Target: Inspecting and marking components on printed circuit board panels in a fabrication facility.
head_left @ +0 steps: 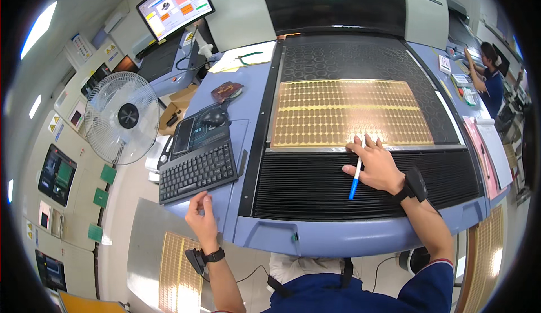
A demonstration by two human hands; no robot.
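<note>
A copper-gold panel (338,113) printed with rows of small round shapes lies flat on the black machine bed. At its near edge rests my right hand (375,163), fingers spread over the metal strip and the panel's border. A white marker pen (358,169) with a blue end is held between the thumb and fingers, its blue end toward me. My left hand (202,214) is curled closed, thumb against the fingers, just in front of the black keyboard (198,170); nothing shows in it. Both wrists wear black straps with a small dark device.
Black ribbed bellows (360,186) span the machine's front. Behind the keyboard are a mouse (214,117) and a dark red pouch (227,91). Green-handled pliers (248,58) lie on paper. A fan (123,117) and monitor (176,7) stand left. Another person (491,82) works at far right.
</note>
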